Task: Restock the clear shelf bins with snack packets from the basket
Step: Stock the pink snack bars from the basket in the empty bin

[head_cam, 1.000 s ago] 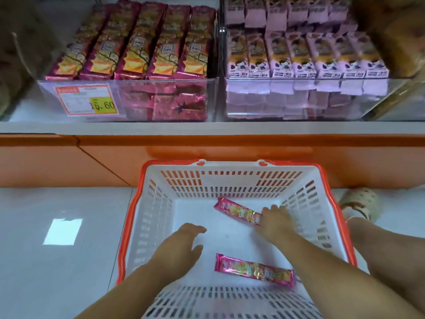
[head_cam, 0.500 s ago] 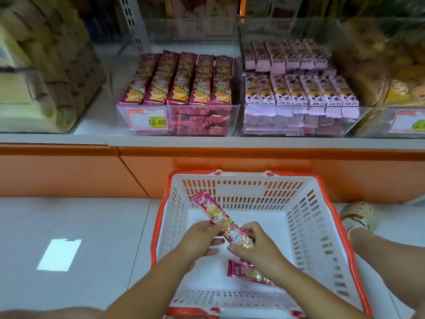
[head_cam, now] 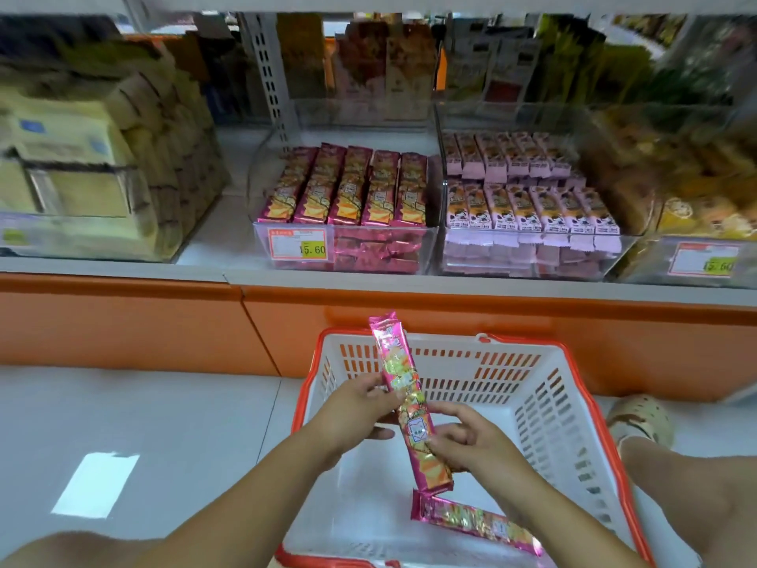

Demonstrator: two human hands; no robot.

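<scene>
White slotted basket (head_cam: pixel 545 403), orange rim, stands on the floor. One pink snack packet (head_cam: pixel 407 399) is held above it, tilted, top end toward 11 o'clock. Second packet (head_cam: pixel 475 520) lies flat on the basket floor at 5 o'clock. Clear bin (head_cam: pixel 368 256) at 12 o'clock holds five rows of matching packets.

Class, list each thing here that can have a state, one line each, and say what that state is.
Held packet: lifted over the basket, tilted.
Left hand: grips its middle.
Right hand: pinches its lower part.
Basket: holds one loose packet, lying flat.
Pink-packet bin: stocked to its front rim.
Lilac-packet bin: stocked full.
</scene>
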